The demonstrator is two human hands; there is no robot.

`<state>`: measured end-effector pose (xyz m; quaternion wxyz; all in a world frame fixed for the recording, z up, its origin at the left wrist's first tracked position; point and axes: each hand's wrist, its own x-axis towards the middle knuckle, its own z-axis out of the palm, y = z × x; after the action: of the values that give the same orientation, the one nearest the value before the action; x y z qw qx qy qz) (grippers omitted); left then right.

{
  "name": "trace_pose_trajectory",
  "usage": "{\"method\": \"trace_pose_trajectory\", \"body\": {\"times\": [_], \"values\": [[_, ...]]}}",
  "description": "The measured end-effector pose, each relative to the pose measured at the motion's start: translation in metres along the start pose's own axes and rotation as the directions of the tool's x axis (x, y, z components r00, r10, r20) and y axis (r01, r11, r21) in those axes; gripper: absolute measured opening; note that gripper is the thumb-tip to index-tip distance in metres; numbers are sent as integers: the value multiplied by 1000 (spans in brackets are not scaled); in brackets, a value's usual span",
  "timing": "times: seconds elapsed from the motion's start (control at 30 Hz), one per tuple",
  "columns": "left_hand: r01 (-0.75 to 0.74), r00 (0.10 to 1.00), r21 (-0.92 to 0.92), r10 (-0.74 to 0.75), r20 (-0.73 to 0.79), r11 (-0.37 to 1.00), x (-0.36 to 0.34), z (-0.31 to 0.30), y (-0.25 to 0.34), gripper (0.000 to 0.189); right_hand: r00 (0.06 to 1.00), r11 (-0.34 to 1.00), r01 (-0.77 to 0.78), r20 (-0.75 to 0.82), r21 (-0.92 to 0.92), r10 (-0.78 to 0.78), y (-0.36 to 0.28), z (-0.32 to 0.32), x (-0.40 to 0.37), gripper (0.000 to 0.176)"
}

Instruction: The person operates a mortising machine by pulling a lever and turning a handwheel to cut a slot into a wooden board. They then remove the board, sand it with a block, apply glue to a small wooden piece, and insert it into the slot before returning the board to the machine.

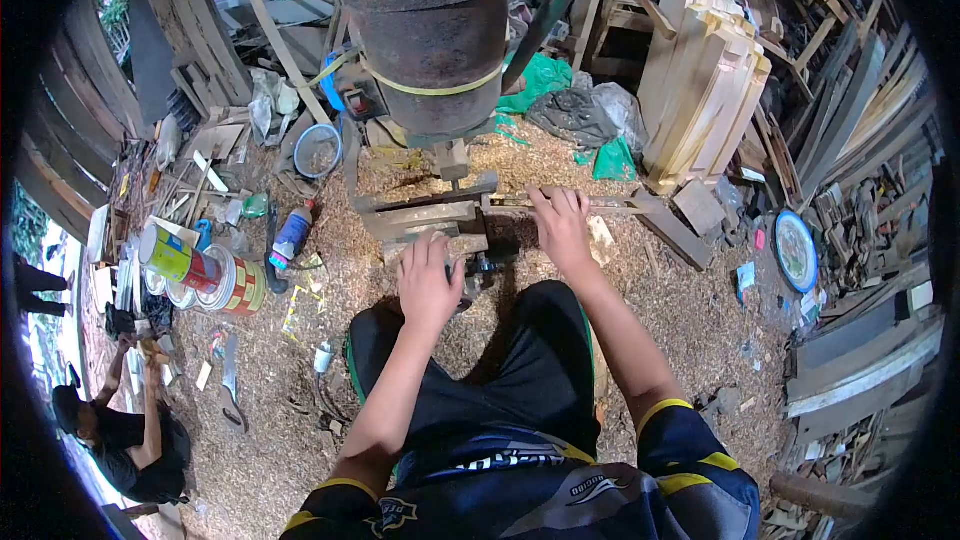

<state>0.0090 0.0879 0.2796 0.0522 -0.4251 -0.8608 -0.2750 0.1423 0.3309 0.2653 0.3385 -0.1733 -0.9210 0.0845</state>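
Below a large dark metal machine body [430, 50] is a work fixture of wooden blocks [425, 218]. My left hand [428, 282] rests on the front block, fingers stretched forward over its top and thumb apart. To the right, my right hand [562, 230] has its fingers curled over a thin wooden strip [612, 209], which runs sideways from the fixture. The strip's left end meets the wood beside a dark metal piece [485, 183]. What lies under my right fingers is partly hidden.
Wood shavings cover the ground. Paint cans [235, 282], a bottle [291, 238] and a machete-like blade [231, 380] lie left. A person [130, 440] crouches at lower left, holding a wood piece. Stacked pale wooden parts [705, 90] and a blue-rimmed dish [796, 252] are right.
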Motion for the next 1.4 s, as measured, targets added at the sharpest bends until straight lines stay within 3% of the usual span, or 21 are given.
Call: {"method": "trace_pose_trajectory", "body": {"times": [0.03, 0.1, 0.13, 0.27, 0.33, 0.63, 0.77, 0.87, 0.93, 1.17, 1.27, 1.33, 1.37, 1.4], "values": [[6, 1000, -1, -6, 3, 1000, 1, 1, 3, 44, 1000, 1000, 1, 6, 2, -1, 0, 1, 2, 55], [-59, 998, 163, 52, 46, 985, 3, 4, 8, 64, 999, 999, -15, 34, -37, 17, 1, 4, 6, 53], [-41, 992, 147, 22, 127, 988, 5, 4, 10, 70, 999, 999, -14, 39, -36, 16, 2, 6, 7, 53], [20, 989, 203, -49, 141, 979, 8, 13, 12, 75, 998, 1000, -20, 58, -5, 20, 5, 12, 11, 51], [52, 971, 209, -98, 216, 977, 9, 13, 10, 79, 998, 1000, -18, 67, -11, 19, 6, 16, 12, 50], [50, 919, 198, -122, 374, 979, 17, 15, 7, 90, 991, 999, -39, 130, 14, 37, 1, 19, 26, 51], [82, 917, 120, -122, 381, 989, 29, 13, 3, 95, 984, 998, -61, 171, 14, 57, 6, 23, 30, 51], [89, 887, 185, -163, 432, 979, 31, 8, 7, 98, 973, 997, -83, 215, 7, 80, 9, 27, 33, 51], [72, 913, 192, -142, 383, 979, 30, 5, 9, 99, 966, 995, -94, 242, 10, 89, 7, 30, 32, 51], [73, 923, 161, -128, 363, 984, 28, 7, 6, 96, 981, 1000, 24, 193, 18, -27, -2, 42, 39, 52], [83, 937, 115, -116, 329, 990, 28, 5, 5, 90, 981, 999, 18, 194, 49, -27, -4, 41, 41, 51], [146, 963, -136, -109, 245, 980, 25, -2, -2, 66, 978, 997, 8, 206, 74, -23, 0, 43, 40, 51], [150, 962, -137, -113, 248, 979, 19, -2, -13, 66, 979, 996, 11, 200, 90, -29, 4, 47, 38, 50], [242, 970, -428, -206, 127, 871, 10, -2, -30, 50, 980, 994, 13, 194, 108, -34, 8, 52, 35, 50]]}}
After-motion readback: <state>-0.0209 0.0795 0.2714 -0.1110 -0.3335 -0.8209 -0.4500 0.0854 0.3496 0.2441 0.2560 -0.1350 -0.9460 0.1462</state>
